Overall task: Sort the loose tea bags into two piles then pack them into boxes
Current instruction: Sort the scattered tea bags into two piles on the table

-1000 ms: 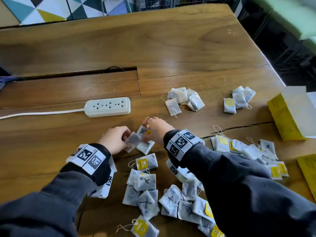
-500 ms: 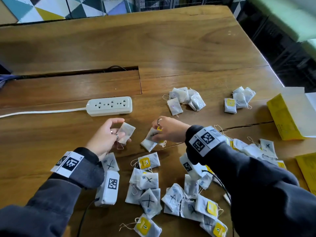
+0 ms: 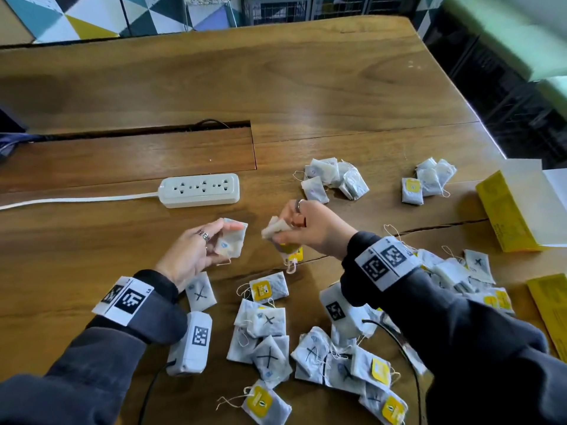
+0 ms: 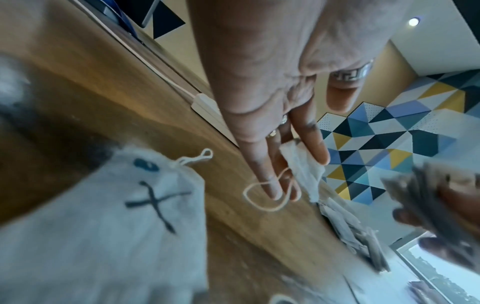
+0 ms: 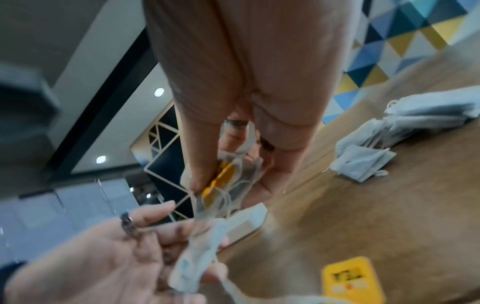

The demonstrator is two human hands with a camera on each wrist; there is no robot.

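Observation:
My left hand (image 3: 196,250) holds a plain tea bag with a small blue mark (image 3: 231,242) between thumb and fingers, raised a little above the table; the left wrist view shows this bag (image 4: 303,164) with its string loop hanging. My right hand (image 3: 306,228) pinches a yellow-tagged tea bag (image 3: 283,240), seen in the right wrist view as yellow tag and strings (image 5: 221,181). Several loose tea bags (image 3: 267,342) lie in front of me, some marked with a black X, some with yellow tags. Two small sorted piles lie farther off: plain bags (image 3: 334,182) and yellow-tagged ones (image 3: 428,180).
A white power strip (image 3: 199,190) with its cable lies left of centre. An open yellow box (image 3: 518,210) stands at the right edge, a yellow flat piece (image 3: 549,308) below it. More loose bags (image 3: 460,271) lie under my right forearm. A cable slot (image 3: 147,130) crosses the table.
My hands have drawn apart, each lifting one tea bag from where they worked together. The left hand has turned palm-up with its bag; the right has shifted right.

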